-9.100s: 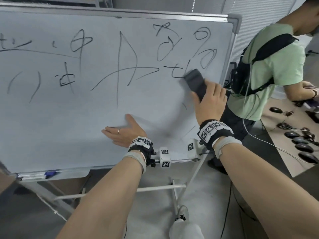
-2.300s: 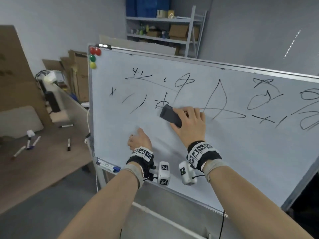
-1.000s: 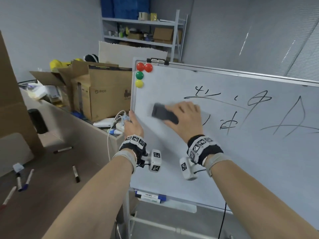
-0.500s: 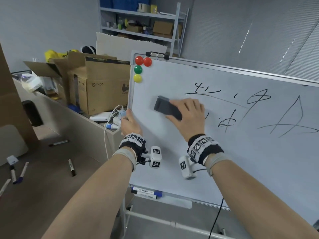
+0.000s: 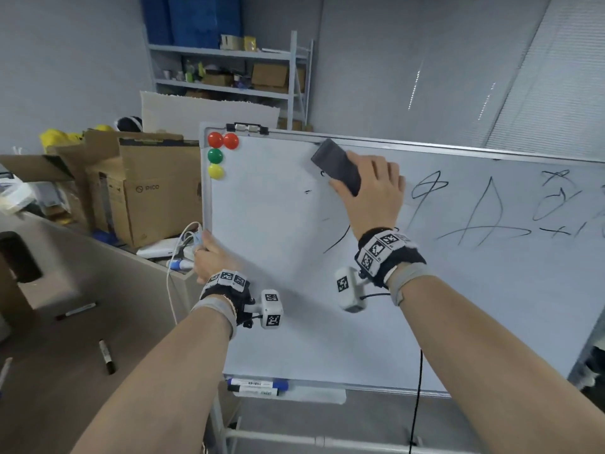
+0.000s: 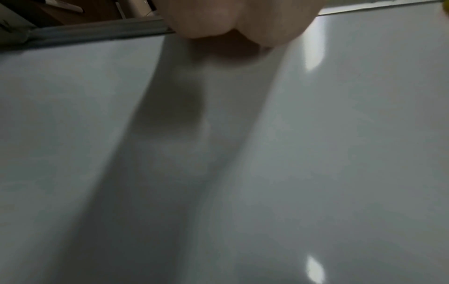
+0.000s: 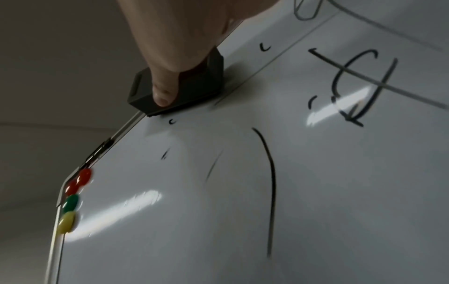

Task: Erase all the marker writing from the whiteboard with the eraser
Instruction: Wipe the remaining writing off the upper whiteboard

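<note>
The whiteboard (image 5: 327, 322) stands tilted before me, with black marker writing (image 5: 484, 217) across its middle and right. My right hand (image 5: 370, 191) grips the dark eraser (image 5: 337, 165) and presses it flat against the board just under the top frame. In the right wrist view the eraser (image 7: 194, 86) lies under my thumb, with a curved stroke (image 7: 269, 182) and small specks below it. My left hand (image 5: 212, 253) grips the board's left edge, fingers curled round the frame (image 6: 97, 32).
Red, green and yellow magnets (image 5: 216, 158) sit in the board's top left corner. Markers (image 5: 258, 386) lie in the tray below. Cardboard boxes (image 5: 144, 191) and a desk stand left; loose markers (image 5: 106, 352) lie on the floor. A shelf (image 5: 229, 77) stands behind.
My right hand has swept the eraser up and to the right, to the top frame. The strokes at the upper left are wiped away, leaving small specks. The left hand stays on the board's edge.
</note>
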### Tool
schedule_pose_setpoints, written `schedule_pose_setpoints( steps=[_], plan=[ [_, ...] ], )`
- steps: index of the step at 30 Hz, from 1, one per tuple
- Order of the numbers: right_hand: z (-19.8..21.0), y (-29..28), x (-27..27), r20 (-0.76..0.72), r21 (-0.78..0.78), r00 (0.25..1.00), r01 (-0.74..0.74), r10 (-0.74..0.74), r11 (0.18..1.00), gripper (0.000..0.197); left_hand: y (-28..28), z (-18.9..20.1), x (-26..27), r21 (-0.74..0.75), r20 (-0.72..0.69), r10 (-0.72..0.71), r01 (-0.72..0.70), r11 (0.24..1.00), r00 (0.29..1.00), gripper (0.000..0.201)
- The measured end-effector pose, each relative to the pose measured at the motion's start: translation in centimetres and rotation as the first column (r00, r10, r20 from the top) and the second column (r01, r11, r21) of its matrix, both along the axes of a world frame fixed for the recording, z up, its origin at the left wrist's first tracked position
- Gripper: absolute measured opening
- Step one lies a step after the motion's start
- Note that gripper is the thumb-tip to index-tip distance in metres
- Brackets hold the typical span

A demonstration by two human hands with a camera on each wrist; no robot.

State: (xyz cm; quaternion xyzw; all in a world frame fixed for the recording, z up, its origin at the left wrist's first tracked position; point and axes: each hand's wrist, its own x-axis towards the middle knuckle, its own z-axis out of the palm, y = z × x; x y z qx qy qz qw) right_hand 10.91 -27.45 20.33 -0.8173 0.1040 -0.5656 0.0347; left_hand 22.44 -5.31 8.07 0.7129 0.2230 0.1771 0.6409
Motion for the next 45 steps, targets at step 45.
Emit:
schedule_pose_setpoints(
  steps=[45],
  plan=[
    [-9.8,-0.8,-2.7,-0.244,-0.12,0.963,-0.151,0.118,0.981,0.05,-0.4,-1.0,0.8,0.089,-0.069,0.033,-0.026,0.996,0.997,0.069]
  ],
)
